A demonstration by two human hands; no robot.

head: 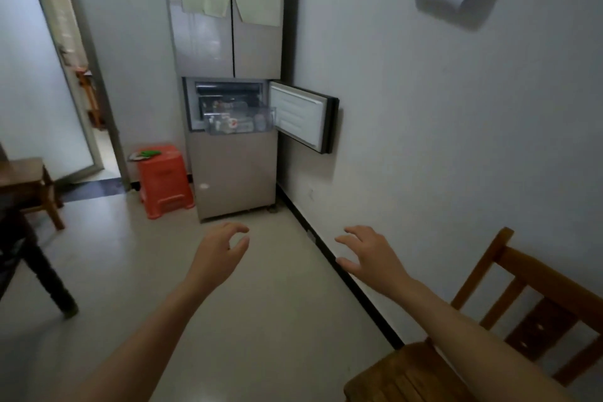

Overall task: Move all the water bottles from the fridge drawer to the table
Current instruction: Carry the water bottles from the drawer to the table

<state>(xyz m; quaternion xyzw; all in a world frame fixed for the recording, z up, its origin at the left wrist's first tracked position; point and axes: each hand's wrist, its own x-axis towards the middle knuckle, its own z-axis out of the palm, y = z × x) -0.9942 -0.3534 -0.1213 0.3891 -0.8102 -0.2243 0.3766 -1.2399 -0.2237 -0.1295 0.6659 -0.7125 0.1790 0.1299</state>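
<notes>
A tall beige fridge [228,42] stands against the far wall. Its middle right door [303,114] hangs open and a clear drawer [241,127] is pulled out. Inside the drawer lie several water bottles [235,123], blurred and small. My left hand [218,251] and my right hand [368,254] reach forward over the floor, well short of the fridge. Both hands hold nothing, with fingers curled and apart. A dark table leg [39,271] and table edge show at the far left.
An orange plastic stool [163,179] stands left of the fridge. A wooden chair [489,336] sits at the lower right by the white wall, another wooden chair [29,186] at the left. An open doorway [94,127] lies beyond the stool. Pale floor runs up to the fridge.
</notes>
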